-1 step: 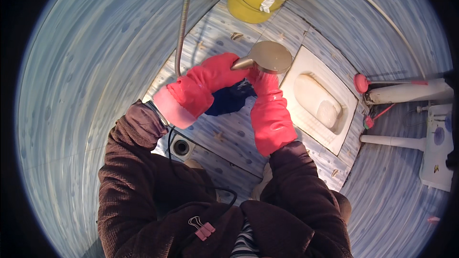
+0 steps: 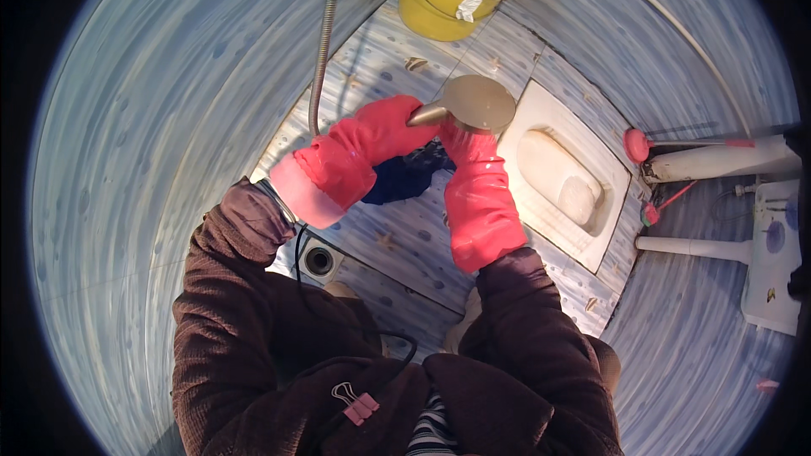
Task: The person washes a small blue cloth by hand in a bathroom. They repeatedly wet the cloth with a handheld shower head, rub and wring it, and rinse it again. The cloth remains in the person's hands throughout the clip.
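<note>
Both of my hands wear long red-pink rubber gloves. My left hand (image 2: 390, 122) is closed round the handle of a metallic shower head (image 2: 479, 104), whose round head points off to the right. Just beneath that head is my right hand (image 2: 467, 145), raised close to the left one; its fingers are hidden behind the shower head, so their pose does not show. Below the gloves a dark blue thing (image 2: 397, 181) lies low down, partly covered by my hands, and its kind is unclear.
A white squat toilet (image 2: 528, 118) is set in the floor to the right. Beyond stands a yellow bucket (image 2: 435, 21) filled with white bags. A metal hose (image 2: 323, 51) hangs at left. Near my feet is a floor drain (image 2: 319, 261). A red plunger (image 2: 636, 146) leans by white pipes (image 2: 697, 250).
</note>
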Demonstrator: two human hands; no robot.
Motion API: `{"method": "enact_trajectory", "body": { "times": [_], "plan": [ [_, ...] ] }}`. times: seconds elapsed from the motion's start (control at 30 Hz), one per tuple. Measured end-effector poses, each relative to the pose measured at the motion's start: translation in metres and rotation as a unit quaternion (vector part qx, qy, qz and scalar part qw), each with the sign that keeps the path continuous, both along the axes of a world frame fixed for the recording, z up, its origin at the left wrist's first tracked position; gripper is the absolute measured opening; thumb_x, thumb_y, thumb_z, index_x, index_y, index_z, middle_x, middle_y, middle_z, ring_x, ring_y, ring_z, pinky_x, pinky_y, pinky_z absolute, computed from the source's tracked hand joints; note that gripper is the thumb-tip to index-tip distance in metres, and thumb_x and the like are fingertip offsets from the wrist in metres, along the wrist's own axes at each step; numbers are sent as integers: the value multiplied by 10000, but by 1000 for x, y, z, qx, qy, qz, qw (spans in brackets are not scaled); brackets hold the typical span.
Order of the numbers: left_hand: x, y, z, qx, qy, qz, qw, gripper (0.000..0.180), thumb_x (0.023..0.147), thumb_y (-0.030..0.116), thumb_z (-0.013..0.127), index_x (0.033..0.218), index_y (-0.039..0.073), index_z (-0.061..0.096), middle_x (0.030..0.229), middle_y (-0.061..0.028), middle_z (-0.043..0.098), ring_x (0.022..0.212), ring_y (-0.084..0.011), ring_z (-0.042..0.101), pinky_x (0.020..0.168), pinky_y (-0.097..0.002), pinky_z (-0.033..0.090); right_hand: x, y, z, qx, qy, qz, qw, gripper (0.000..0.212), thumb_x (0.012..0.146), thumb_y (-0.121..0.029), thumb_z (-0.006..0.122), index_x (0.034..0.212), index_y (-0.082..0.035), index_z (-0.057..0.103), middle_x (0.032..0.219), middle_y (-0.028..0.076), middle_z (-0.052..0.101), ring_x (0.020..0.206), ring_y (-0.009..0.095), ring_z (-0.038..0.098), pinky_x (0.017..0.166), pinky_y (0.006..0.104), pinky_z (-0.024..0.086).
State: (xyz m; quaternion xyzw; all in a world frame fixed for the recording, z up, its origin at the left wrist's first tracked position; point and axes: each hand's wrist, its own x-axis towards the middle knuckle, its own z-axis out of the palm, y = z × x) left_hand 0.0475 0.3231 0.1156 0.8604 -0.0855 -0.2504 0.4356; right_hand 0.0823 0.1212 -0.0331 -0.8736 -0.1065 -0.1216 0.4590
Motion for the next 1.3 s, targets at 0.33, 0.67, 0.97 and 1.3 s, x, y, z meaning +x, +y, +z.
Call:
{"method": "enact_trajectory", "body": {
  "times": [0.33,0.67,0.97,1.3],
  "plan": [
    [-2,10,1,-21,-56,49,997,522,867,523,736,1152,86,720,922,-125,748,861,-261,732,773,-399,550,10,17,41,-4,-120,94,988,378,851,-339,738,1171,-144,685,1116,89,716,1035,328,679,886,454,549],
    [5,20,-4,47,-84,37,995,495,827,468,757,1102,56,739,934,-172,748,871,-336,732,786,-420,554,-1,20,-6,-52,-121,32,991,303,970,-201,654,1239,-62,666,1072,94,735,999,263,693,855,383,547],
    [11,41,-25,48,24,19,998,429,815,414,744,1027,42,732,852,-167,733,837,-337,722,760,-422,546,28,-112,-98,100,260,-233,932,576,881,-388,743,1308,-7,676,1234,205,713,1162,319,672,1032,398,504],
    [13,58,-43,109,14,11,994,415,815,382,747,1082,65,733,925,-169,740,904,-347,721,805,-434,545,-23,1,-113,-135,205,-107,963,367,822,-237,784,1151,-79,744,1085,193,749,1082,364,699,956,438,545]
  ]
}}
